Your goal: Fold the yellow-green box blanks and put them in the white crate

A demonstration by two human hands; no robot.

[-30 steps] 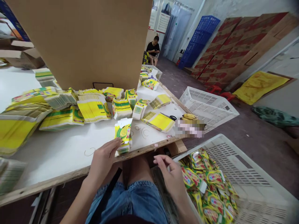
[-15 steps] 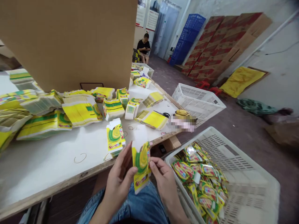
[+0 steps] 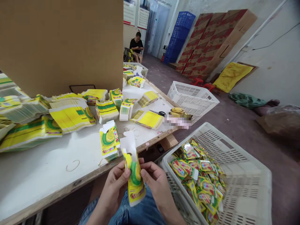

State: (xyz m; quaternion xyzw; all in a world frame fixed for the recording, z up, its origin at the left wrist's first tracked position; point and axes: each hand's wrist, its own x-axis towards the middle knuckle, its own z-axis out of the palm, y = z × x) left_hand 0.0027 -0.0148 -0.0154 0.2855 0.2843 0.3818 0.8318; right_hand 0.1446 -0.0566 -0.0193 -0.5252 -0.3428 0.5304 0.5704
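Observation:
A yellow and green printed carton (image 3: 135, 179) with a white flap at its top stands upright above my lap. My left hand (image 3: 114, 182) grips its left edge, thumb on the front. On the opposite edge my right hand (image 3: 154, 179) holds it between thumb and fingers. The carton looks partly squeezed open, its sides bowed. Just beyond it, at the table's edge, sits a stack of flat cartons (image 3: 109, 140) of the same print. Fingers behind the carton are partly hidden.
The white table (image 3: 53, 168) carries several carton bundles (image 3: 72, 114), scissors (image 3: 160, 113) and bananas (image 3: 177, 111). A large cardboard box (image 3: 63, 47) rises behind them. At right a white crate (image 3: 246, 175) holds filled packs (image 3: 206, 184). A person (image 3: 136, 47) sits far back.
My left hand has closed onto the carton's left edge, and both hands now hold it. The carton has turned and moved slightly left and down. The view has shifted a little right.

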